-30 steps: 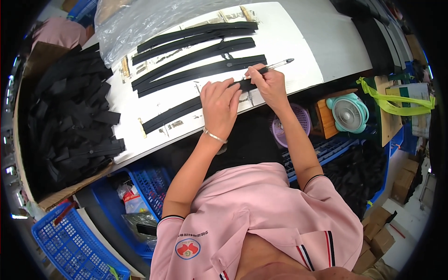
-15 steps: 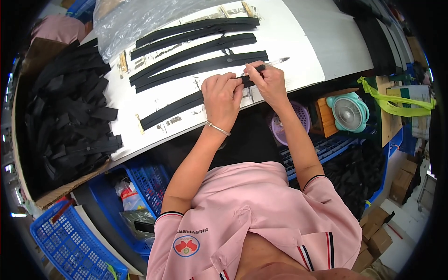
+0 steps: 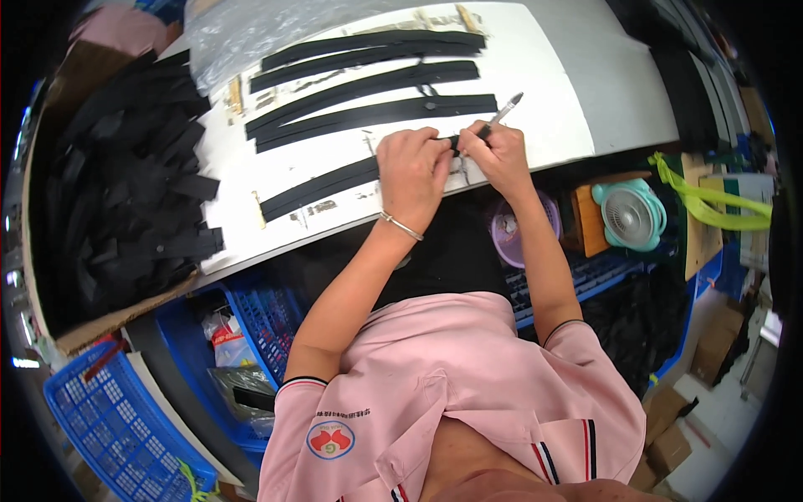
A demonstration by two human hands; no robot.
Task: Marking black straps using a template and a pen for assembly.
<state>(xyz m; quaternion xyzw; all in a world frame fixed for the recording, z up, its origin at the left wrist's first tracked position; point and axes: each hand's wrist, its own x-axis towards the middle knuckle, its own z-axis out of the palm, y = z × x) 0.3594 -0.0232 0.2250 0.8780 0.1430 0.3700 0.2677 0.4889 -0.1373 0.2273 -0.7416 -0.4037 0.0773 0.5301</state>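
A black fabric strip (image 3: 322, 188) lies along the near edge of the white board (image 3: 544, 109). My left hand (image 3: 410, 174) rests on its right part, fingers bent and pressed together, holding it down. Just beyond those fingertips, my right hand (image 3: 502, 161) is closed around a slim pen (image 3: 507, 107) with a clear barrel and dark ends. The pen leans up and to the right, its lower end near the strip; the exact contact is hidden by my fingers. Farther back, several similar strips lie side by side, among them a black strip with a round button-like spot (image 3: 431, 106).
A cardboard box (image 3: 117, 322) heaped with black fabric pieces (image 3: 125, 192) stands at the left. Clear plastic sheeting (image 3: 268, 33) covers the back. Below the table are blue baskets (image 3: 125, 427), a purple basket (image 3: 523, 251) and a turquoise fan (image 3: 631, 215).
The pen has tilted more upright in my right hand; before, it lay flatter, pointing right. My left hand still presses on the strip. The whole view has shifted slightly.
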